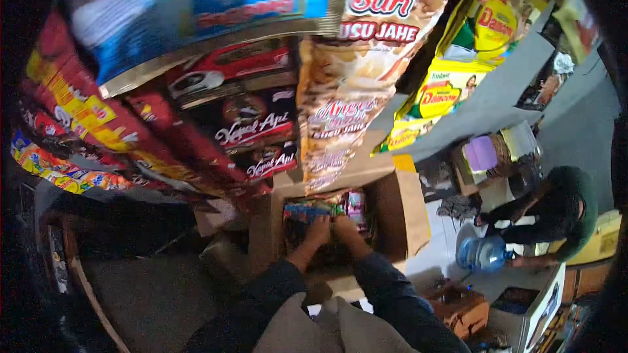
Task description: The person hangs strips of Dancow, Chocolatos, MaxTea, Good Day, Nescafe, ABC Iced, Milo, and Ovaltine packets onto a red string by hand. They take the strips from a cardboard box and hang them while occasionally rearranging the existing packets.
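Note:
My left hand [318, 231] and my right hand [347, 230] are close together inside an open cardboard box [413, 212]. The left fingers are closed at the edge of a blue and multicoloured packet [302, 212]. My right fingers are curled too, but what is in them is too small and blurred to make out. Just beyond the right hand lies a pink and white packet [355, 202]. More packets sit in the box, partly hidden by my hands.
Strips of drink sachets [340, 111] hang low in front, with yellow sachets [441, 95] beside them. At the right a person [569, 209] bends over a blue water jug [483, 253]. A brown crate [460, 312] stands nearer me.

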The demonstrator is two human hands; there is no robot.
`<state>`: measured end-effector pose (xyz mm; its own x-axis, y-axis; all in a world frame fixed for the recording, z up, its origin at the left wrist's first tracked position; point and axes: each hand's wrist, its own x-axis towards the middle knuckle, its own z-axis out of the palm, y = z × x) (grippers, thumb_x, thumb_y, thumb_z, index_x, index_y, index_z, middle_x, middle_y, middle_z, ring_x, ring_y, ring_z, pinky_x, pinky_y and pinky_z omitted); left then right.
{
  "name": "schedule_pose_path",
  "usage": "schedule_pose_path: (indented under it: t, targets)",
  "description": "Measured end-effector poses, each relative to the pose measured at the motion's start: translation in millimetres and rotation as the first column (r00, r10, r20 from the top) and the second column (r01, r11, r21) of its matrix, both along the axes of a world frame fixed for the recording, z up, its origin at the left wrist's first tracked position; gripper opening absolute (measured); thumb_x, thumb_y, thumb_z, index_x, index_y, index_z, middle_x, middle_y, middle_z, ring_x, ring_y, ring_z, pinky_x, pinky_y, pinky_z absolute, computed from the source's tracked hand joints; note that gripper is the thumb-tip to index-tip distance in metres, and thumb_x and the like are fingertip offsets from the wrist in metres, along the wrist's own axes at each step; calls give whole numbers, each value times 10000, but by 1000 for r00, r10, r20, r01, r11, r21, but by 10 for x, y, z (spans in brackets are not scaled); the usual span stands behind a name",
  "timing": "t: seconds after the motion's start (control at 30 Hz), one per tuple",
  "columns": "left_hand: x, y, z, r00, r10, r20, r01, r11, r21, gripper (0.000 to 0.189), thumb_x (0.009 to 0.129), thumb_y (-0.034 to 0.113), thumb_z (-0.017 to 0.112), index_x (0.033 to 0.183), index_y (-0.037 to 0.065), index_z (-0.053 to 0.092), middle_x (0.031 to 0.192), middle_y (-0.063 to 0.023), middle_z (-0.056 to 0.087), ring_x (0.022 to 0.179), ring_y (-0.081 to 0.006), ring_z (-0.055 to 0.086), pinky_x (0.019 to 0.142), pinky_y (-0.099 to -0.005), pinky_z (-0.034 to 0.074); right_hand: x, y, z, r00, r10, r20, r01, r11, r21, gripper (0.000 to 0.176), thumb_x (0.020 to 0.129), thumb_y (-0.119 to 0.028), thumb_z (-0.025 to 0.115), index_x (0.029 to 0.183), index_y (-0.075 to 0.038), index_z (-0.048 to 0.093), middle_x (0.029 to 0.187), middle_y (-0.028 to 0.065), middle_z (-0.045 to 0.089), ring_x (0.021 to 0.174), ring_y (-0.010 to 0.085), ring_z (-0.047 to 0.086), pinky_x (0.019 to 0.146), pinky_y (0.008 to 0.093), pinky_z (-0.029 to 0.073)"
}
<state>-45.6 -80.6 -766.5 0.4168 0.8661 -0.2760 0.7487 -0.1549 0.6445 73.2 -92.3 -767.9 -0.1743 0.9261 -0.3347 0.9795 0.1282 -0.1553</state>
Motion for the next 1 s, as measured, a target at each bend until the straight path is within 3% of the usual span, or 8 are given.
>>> schedule_pose_path:
  t: [0.2, 0.27, 0.3, 0.4, 0.47, 0.57, 0.8, 1.0]
  targets:
    - [-149, 559, -501, 943, 18, -333, 113, 922, 370, 372, 762, 109, 478, 1127, 55, 427, 1093, -179, 437, 1003, -366, 438, 798, -434, 414, -48, 310, -650, 888, -223, -403, 337, 911, 238, 329, 745, -173, 464, 1049, -48, 467, 914, 122, 567, 827, 271, 565, 684, 426, 423]
    - [-201, 511, -335, 950, 34, -310, -69, 992, -101, 427, 729, 117, 537, 1140, 63, 432, 1142, -168, 408, 1048, -360, 402, 808, -449, 409, 93, 249, -684, 972, -128, -198, 169, 963, 208, 319, 743, -204, 476, 1023, -51, 477, 968, 114, 541, 872, 264, 542, 689, 444, 414]
    - [-312, 364, -531, 947, 7, -321, 97, 947, 307, 491, 719, 122, 572, 1182, 78, 414, 1154, -168, 412, 1007, -341, 436, 767, -434, 436, 155, 245, -657, 1000, -9, -7, 10, 986, 167, 313, 742, -236, 488, 997, -54, 486, 1023, 106, 515, 917, 257, 519, 694, 462, 404]
    - [-321, 220, -682, 866, 5, -501, 111, 973, 202, 511, 761, 126, 542, 1237, 90, 362, 1170, -155, 415, 992, -317, 455, 730, -395, 461, 201, 218, -662, 991, 77, 109, -104, 957, 269, 276, 743, -261, 495, 928, -57, 510, 951, 115, 538, 849, 262, 538, 667, 461, 413]
    - [-306, 127, -1038, 826, 170, -538, -22, 963, 270, 425, 821, 124, 466, 1237, 102, 378, 1185, -120, 421, 959, -301, 483, 686, -361, 477, 246, 335, -518, 931, -337, -140, 263, 886, -383, 244, 753, -235, 500, 936, -74, 519, 850, 151, 566, 775, 283, 564, 639, 440, 437]
    - [-349, 115, -519, 811, 126, -571, 81, 943, 324, 362, 857, 170, 414, 1211, 95, 423, 1158, -104, 444, 869, -289, 523, 650, -370, 466, 353, 184, -378, 949, -136, -283, 98, 985, -146, 322, 759, -279, 509, 1038, -117, 506, 814, 163, 589, 734, 314, 583, 619, 425, 458]
    - [-500, 124, 308, 945, 320, 73, -325, 943, 74, 199, 869, 194, 423, 934, 22, 498, 871, -114, 559, 771, -244, 550, 639, -388, 421, 919, 49, 889, 740, -233, -631, 260, 964, -52, 269, 697, -319, 623, 740, -53, 628, 773, 179, 576, 655, 341, 545, 608, 412, 441]
    - [-611, -217, 1512, 624, 324, 711, -493, 869, 37, 173, 857, 162, 465, 916, 3, 494, 810, -83, 539, 766, -161, 524, 694, -303, 418, 873, -509, 1953, 867, 188, -461, -33, 946, 323, 185, 675, -310, 646, 761, -145, 656, 1031, -13, 536, 1022, 198, 444, 935, 496, 179]
